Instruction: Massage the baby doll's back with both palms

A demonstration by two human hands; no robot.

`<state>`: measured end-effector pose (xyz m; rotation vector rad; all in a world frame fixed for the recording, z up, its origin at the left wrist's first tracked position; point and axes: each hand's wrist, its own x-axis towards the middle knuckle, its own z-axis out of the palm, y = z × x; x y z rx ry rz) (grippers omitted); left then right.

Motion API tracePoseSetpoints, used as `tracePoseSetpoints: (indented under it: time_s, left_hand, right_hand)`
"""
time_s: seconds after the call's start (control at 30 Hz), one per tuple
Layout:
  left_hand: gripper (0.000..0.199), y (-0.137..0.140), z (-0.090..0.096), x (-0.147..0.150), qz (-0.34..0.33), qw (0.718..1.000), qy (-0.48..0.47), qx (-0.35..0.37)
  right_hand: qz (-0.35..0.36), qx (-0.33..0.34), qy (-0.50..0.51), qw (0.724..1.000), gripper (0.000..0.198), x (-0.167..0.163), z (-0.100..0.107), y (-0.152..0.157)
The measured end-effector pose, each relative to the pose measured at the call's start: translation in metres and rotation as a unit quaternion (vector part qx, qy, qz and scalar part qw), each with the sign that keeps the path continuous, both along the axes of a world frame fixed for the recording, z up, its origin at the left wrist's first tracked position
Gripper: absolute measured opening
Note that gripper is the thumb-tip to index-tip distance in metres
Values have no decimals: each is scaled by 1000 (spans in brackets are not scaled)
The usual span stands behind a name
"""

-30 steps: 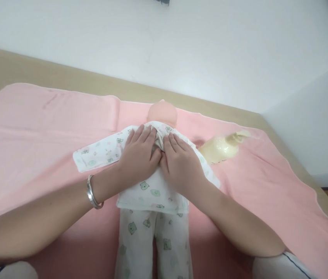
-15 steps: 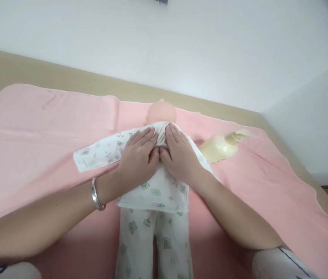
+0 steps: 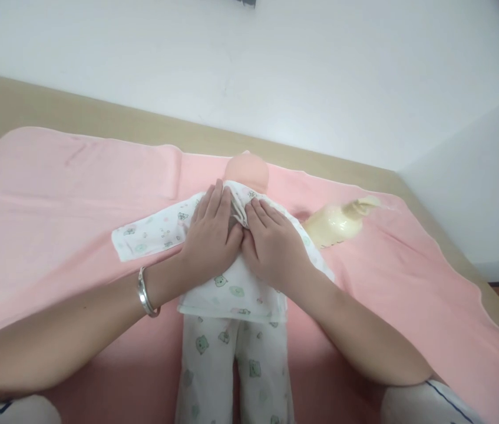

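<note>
A doll lies on its back with its rounded, peach-coloured head at the far end. White printed shirt cloth covers its front, and one sleeve spreads to the left. My left hand rests on the upper part of the shirt, fingers straight and flat, left of a folded neckline. On the other side of that fold, my right hand lies with its fingers extended over the cloth. The thumbs come close together at the middle. What is under the palms is hidden. Matching printed trousers extend toward me.
A pale yellow pump bottle lies tilted to the right of the doll. Pink cloth spreads beneath everything on a tan surface. Behind stands a white wall.
My left fingers have shifted slightly up and left over the shirt, and my right hand slightly lower. The neckline fold between them has changed shape. The bottle has stayed put.
</note>
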<state>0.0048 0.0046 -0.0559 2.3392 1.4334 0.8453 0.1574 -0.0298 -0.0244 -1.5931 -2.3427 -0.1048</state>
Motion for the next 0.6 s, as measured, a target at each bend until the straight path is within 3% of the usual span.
tracePoseSetpoints:
  time_s: [0.33,0.47,0.6]
  left_hand:
    - [54,-7,6,1,-21,999,27,36]
    - [55,-7,7,2,-16,998,39,50]
    - [59,-3,9,1,-5,999,52,7]
  right_hand:
    - [-8,-44,60,997,64,13,-10,30]
    - [-7,-37,47,998,63,12,-8,28]
    - [-31,-14,6,999,58,6,-2,16]
